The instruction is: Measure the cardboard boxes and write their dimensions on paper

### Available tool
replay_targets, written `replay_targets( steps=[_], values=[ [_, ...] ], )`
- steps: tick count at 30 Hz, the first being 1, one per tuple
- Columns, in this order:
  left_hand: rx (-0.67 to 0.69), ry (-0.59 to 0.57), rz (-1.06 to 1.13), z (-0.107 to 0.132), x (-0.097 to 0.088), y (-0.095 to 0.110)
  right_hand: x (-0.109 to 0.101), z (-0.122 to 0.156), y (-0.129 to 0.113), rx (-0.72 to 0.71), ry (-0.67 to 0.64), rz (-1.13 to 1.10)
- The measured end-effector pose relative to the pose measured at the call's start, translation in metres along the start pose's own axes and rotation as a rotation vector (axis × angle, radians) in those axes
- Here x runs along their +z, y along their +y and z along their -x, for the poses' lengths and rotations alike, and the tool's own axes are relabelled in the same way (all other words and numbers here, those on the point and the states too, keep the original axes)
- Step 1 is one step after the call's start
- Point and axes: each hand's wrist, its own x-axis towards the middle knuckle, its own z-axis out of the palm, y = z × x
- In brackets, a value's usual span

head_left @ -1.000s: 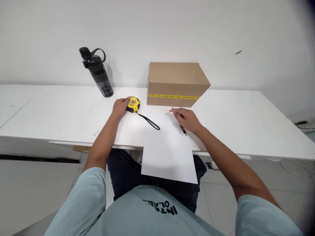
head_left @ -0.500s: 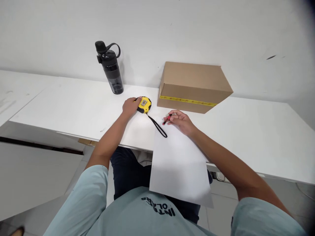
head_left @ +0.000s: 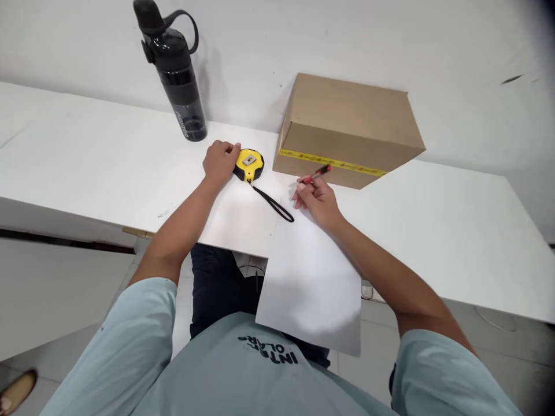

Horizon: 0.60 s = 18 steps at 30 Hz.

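Observation:
My left hand (head_left: 220,163) is closed at the left edge of a yellow and black tape measure (head_left: 252,160), its thumb touching the casing. Some of those fingers are hidden behind the hand. A black wrist strap (head_left: 274,203) trails from the tape measure toward a sheet of white paper (head_left: 314,283). The paper lies partly on the table and hangs over its front edge above my lap. My right hand (head_left: 319,201) rests over the paper's far end with its fingers closed on a red and black pen (head_left: 319,172), which tilts up to the right.
A cardboard box (head_left: 347,124) with yellow tape around it stands against the wall, just beyond my right hand. The dark water bottle (head_left: 176,81) stands behind my left hand. The white table (head_left: 455,231) is narrow, with its front edge close to my body.
The pen has turned in my right hand, from pointing down-left to lying across the fingers and tilting up-right. My left thumb has drawn back from the tape measure's top to its edge. The view has shifted.

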Motion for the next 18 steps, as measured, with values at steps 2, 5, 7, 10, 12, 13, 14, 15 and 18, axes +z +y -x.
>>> replay_targets(
  steps=[2, 5, 7, 10, 12, 13, 14, 15, 18],
  values=[
    [0.027, 0.083, 0.034, -0.011, 0.006, -0.013, 0.004, -0.004, 0.002, -0.049, 0.032, 0.062],
    [0.172, 0.226, 0.114, -0.021, 0.014, -0.029, 0.004, -0.005, 0.007, -0.056, 0.054, 0.079],
    [0.305, 0.28, 0.135, -0.016, 0.016, -0.027, 0.003, -0.003, 0.008, -0.035, 0.057, 0.05],
    [0.583, 0.178, 0.089, 0.013, 0.019, -0.003, 0.001, -0.002, 0.008, -0.035, 0.053, 0.025],
    [0.816, -0.013, 0.039, 0.04, 0.023, 0.017, -0.001, -0.005, 0.007, -0.052, 0.052, 0.015],
    [0.913, -0.123, 0.011, 0.052, 0.026, 0.025, -0.003, -0.007, 0.006, -0.056, 0.046, 0.003],
    [0.98, -0.213, -0.015, 0.061, 0.029, 0.03, -0.006, -0.01, 0.006, -0.05, 0.031, -0.023],
    [1.015, -0.282, -0.041, 0.069, 0.032, 0.034, -0.009, -0.014, 0.006, -0.031, 0.003, -0.061],
    [0.983, -0.369, -0.119, 0.077, 0.04, 0.033, -0.019, -0.022, 0.006, 0.067, -0.114, -0.188]
  ],
)
